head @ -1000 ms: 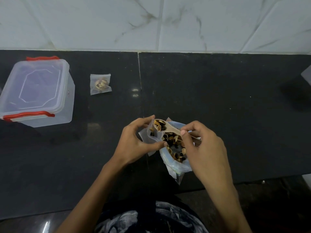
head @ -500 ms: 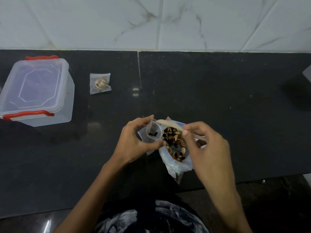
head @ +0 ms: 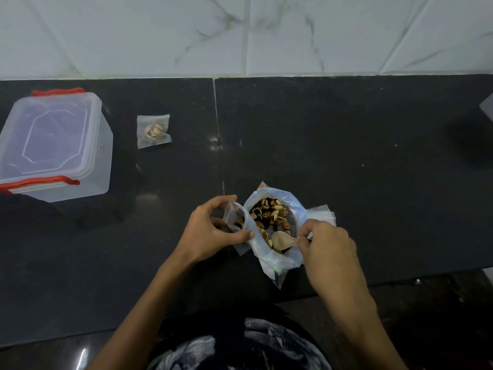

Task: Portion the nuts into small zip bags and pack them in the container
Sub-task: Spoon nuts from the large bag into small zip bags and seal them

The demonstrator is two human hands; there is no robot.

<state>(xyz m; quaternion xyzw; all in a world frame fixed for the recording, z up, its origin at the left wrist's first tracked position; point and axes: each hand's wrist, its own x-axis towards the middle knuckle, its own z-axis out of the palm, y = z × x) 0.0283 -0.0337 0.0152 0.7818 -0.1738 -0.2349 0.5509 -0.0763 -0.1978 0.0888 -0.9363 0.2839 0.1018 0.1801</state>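
No legible writing: a small embossed mark on the container (head: pixel 57 145) wall is too small to read. Container sits lidded, red clips, well left of the left hand (head: pixel 213 231) and farther back. Filled zip bag (head: pixel 154 131) lies flat between container and hands, apart from both. Left hand pinches open a small zip bag (head: pixel 236 216) holding a few nuts, touching the large nut bag (head: pixel 274 225) just right of it. Right hand (head: pixel 328 249) grips a wooden spoon (head: pixel 283 240). Versus 0.5 s ago: spoon bowl has moved from the small bag's mouth down into the large bag. Dark speckled stone surface (head: pixel 346 156); white marbled tile wall (head: pixel 240 33) behind.
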